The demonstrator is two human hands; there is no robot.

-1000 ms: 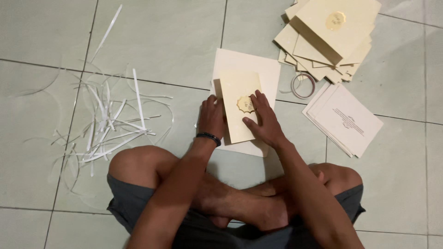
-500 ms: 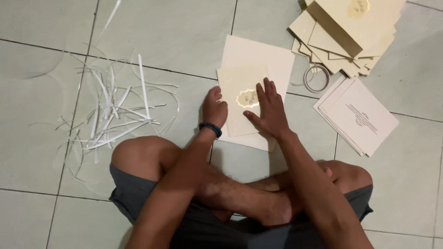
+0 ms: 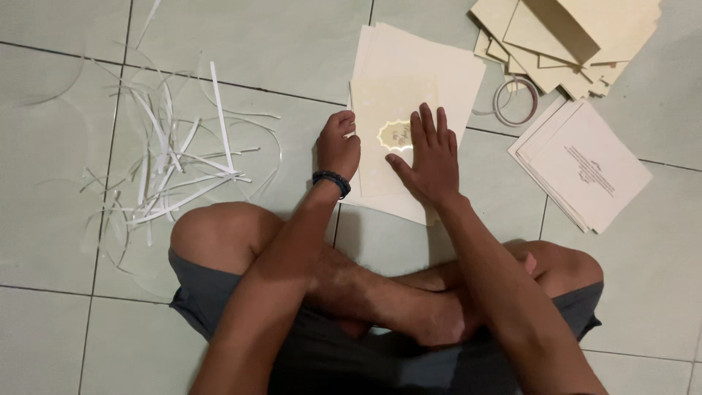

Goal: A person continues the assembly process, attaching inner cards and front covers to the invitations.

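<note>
Person sits cross-legged on pale grey tiled floor, head view looking down. Small cream card with a gold-edged oval emblem lies on top of a stack of larger cream paper sheets, on the floor just ahead of the crossed legs. Right hand rests flat on the card — fingers extended and slightly spread, palm down, gripping nothing, fingertips just beside the emblem. Left hand sits at the card's left edge, fingers curled under, touching that edge; cannot tell if it pinches the card. Black bead bracelet on the left wrist. Heap of thin white paper strips on the floor well to the left. Roll of clear tape near the stack's right side. Pile of tan envelopes at top right — a stack of white printed sheets below it.
</note>
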